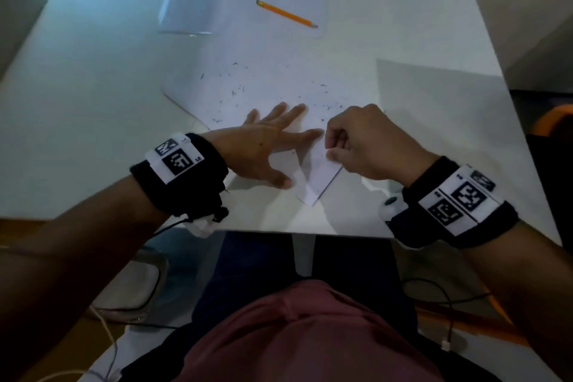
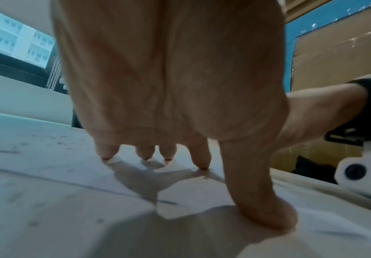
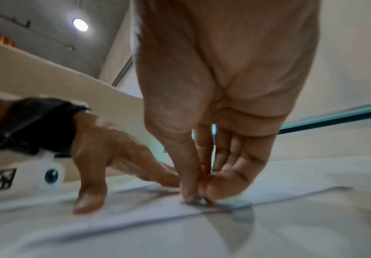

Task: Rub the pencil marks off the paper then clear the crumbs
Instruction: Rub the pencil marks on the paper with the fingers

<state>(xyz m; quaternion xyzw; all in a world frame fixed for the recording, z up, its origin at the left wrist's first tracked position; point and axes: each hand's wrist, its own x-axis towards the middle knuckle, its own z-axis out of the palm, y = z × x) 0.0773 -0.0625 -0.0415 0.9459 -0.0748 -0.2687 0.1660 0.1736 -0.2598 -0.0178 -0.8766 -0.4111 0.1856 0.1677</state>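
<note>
Pinning paper (image 1: 313,170) flat with splayed left hand (image 1: 263,146), rubbing short strokes beside it, right hand (image 1: 366,143) pinching something small (eraser presumably, unseen), crumbs (image 1: 235,90) beyond.

Eraser perhaps hidden in right hand (image 1: 362,146)

office | white desk (image 1: 93,77) | partition panel (image 3: 47,73) | window, high-rise outside (image 2: 14,40)

One sheet of paper (image 1: 273,87) lies mid-frame on one counter (image 1: 93,87). One pencil (image 1: 286,14) sits near the top. Two hands: left hand (image 1: 260,146), right hand (image 1: 369,146). Many dark crumbs (image 1: 235,91), too small to count.
</note>
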